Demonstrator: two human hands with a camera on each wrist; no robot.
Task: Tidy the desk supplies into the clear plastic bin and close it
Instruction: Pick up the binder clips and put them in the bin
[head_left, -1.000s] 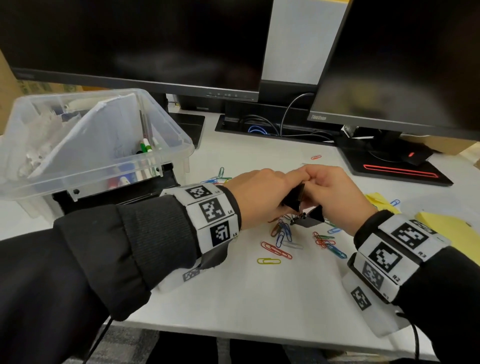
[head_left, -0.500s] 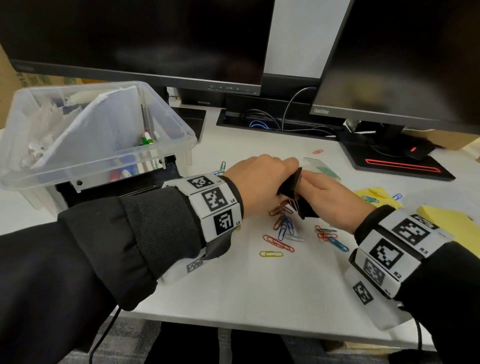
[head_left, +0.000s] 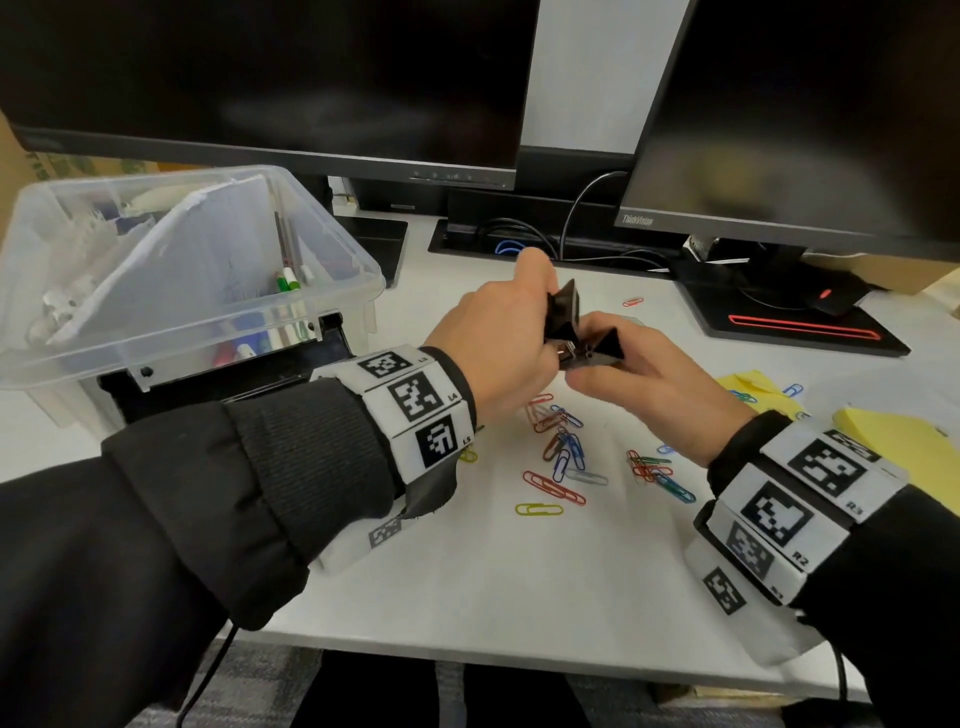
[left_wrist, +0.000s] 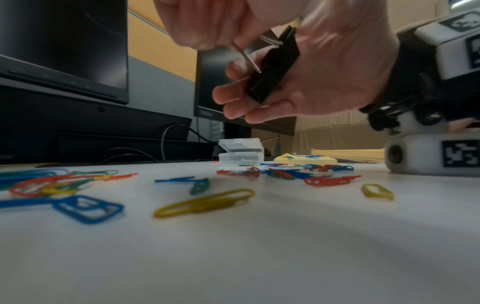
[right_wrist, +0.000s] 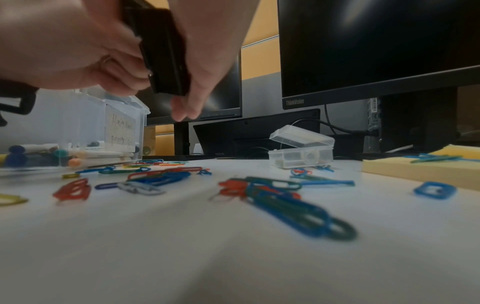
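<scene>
A: What's the biggest thing on the white desk (head_left: 467, 587)?

B: The clear plastic bin (head_left: 332, 306), far left, tilted on something black. It has no lid on, and papers and markers already sit inside.

A: And the supplies left outside it?

B: Yellow sticky-note pads (head_left: 893, 447) lie at the right edge. A small clear case (right_wrist: 301, 152) with its lid propped up sits toward the monitors. Coloured paper clips (head_left: 561, 457) are scattered loose on the desk under both hands.

A: What are the hands doing?

B: They meet just above the clips. The left hand (head_left: 498, 348) has its fingers curled around a black binder clip (head_left: 563, 312). The right hand (head_left: 649, 389) pinches a second binder clip (head_left: 605, 348). The two clips touch; I can't tell whether they are hooked together.

A: So which step is this?

B: I'd judge it's gathering the binder clips, either separating them or passing one across. The task looks partly done, with the paper clips, notes and case not yet binned.

A: What does the next move need?

B: Probably getting both clips into one hand, then carrying them left and over the bin's rim. The wire handles could snag on each other, so a firm hold on the black bodies seems wise.
</scene>
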